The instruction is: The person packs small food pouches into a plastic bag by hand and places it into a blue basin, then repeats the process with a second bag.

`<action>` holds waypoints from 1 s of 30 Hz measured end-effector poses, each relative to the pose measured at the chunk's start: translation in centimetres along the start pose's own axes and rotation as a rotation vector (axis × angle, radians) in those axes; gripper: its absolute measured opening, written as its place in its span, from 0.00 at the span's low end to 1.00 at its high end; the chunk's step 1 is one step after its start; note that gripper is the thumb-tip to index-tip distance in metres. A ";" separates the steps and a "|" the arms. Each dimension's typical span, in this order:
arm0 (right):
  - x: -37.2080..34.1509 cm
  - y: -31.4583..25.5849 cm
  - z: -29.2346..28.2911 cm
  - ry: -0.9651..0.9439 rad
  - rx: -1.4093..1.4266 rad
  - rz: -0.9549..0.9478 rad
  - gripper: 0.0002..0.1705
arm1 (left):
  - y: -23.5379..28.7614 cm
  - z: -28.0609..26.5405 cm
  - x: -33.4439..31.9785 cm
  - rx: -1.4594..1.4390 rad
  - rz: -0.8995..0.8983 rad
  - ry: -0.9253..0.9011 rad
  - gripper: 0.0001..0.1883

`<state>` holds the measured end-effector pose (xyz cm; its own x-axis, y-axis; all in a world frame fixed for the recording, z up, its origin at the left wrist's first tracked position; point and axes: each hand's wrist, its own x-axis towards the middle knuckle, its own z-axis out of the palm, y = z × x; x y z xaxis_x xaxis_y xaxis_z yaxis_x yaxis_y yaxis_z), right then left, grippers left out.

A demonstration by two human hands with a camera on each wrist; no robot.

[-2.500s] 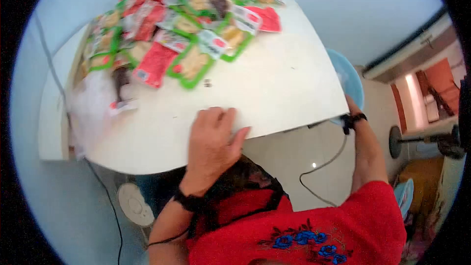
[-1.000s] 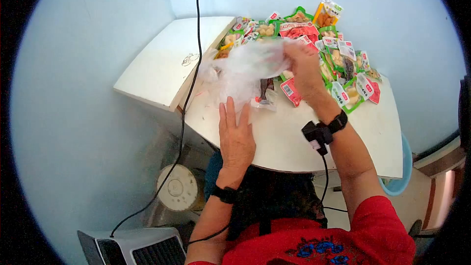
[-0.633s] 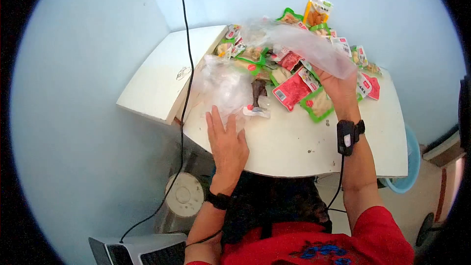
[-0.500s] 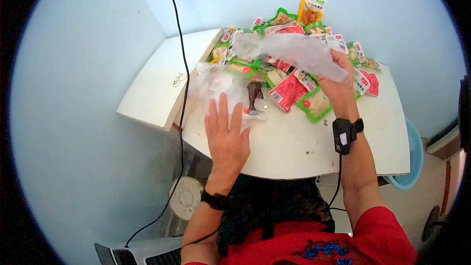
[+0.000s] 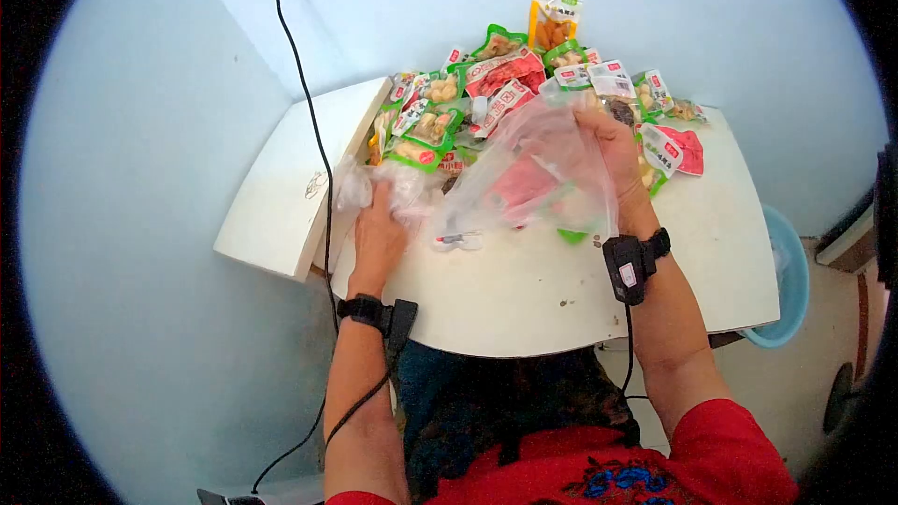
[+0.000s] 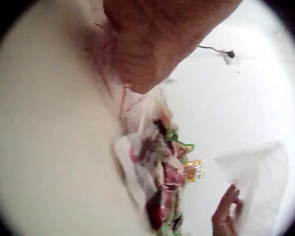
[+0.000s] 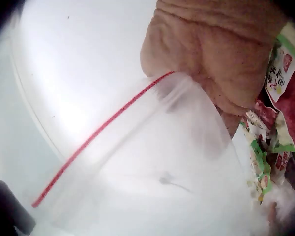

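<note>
A clear plastic bag (image 5: 524,168) hangs from the right hand (image 5: 617,164), whose fingers pinch its upper edge above the table. In the right wrist view a red strip runs along the edge of this bag (image 7: 137,147), beside the palm (image 7: 211,59). The left hand (image 5: 376,241) is at a crumpled heap of clear bags (image 5: 412,189) on the table's left part; its fingertips are partly hidden there, and the left wrist view shows the hand (image 6: 152,44) blurred over them. Behind the held bag lies a red packet (image 5: 524,182), seen through the film.
Many food packets (image 5: 435,123) are piled along the back of the white table (image 5: 524,309). A raised white board (image 5: 290,187) stands at the left, with a black cable (image 5: 313,122) hanging before it. A blue basin (image 5: 790,281) is beyond the table's right edge.
The bag in the right hand has spread open and hangs lower, nearer the table's front. The left hand has moved up and left into the heap of bags. The view has shifted too.
</note>
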<state>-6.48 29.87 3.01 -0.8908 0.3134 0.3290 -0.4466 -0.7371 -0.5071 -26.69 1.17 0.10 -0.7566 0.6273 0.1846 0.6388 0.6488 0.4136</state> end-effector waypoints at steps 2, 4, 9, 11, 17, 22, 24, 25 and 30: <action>-0.6 0.4 2.5 0.076 -0.122 -0.070 0.19 | -0.3 -0.3 -0.9 0.094 0.092 0.070 0.32; -0.7 0.5 3.4 -0.001 -0.081 -0.041 0.19 | -0.2 -1.7 -2.3 0.321 0.208 0.161 0.29; -1.0 1.5 4.3 -0.104 -0.016 0.049 0.19 | 6.4 -5.3 -6.4 0.056 0.256 0.451 0.20; -0.7 2.1 3.7 -0.101 0.004 0.064 0.19 | 6.5 -5.1 -6.8 0.083 0.310 0.502 0.18; -0.8 2.9 3.3 -0.119 0.045 0.065 0.19 | 8.7 -4.3 -8.2 -0.658 0.069 0.173 0.18; -0.8 3.3 4.2 -0.182 0.002 0.168 0.20 | 10.2 -2.3 -8.6 -1.458 -0.063 -0.320 0.26; -0.8 3.3 4.1 -0.173 -0.096 0.177 0.20 | 10.1 -2.1 -8.9 -1.543 -0.119 -0.448 0.25; -0.7 3.0 3.7 -0.177 -0.131 0.176 0.19 | 9.8 -2.0 -9.1 -1.527 -0.135 -0.466 0.24; -0.8 2.4 3.8 -0.164 -0.300 0.189 0.16 | 7.5 -1.8 -9.8 -1.301 -0.215 -0.337 0.15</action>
<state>-6.50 25.59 4.60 -0.9454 0.0713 0.3182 -0.3023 -0.5570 -0.7736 -14.76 -0.84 2.96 -0.6337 0.7613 -0.1369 -0.2208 -0.0084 0.9753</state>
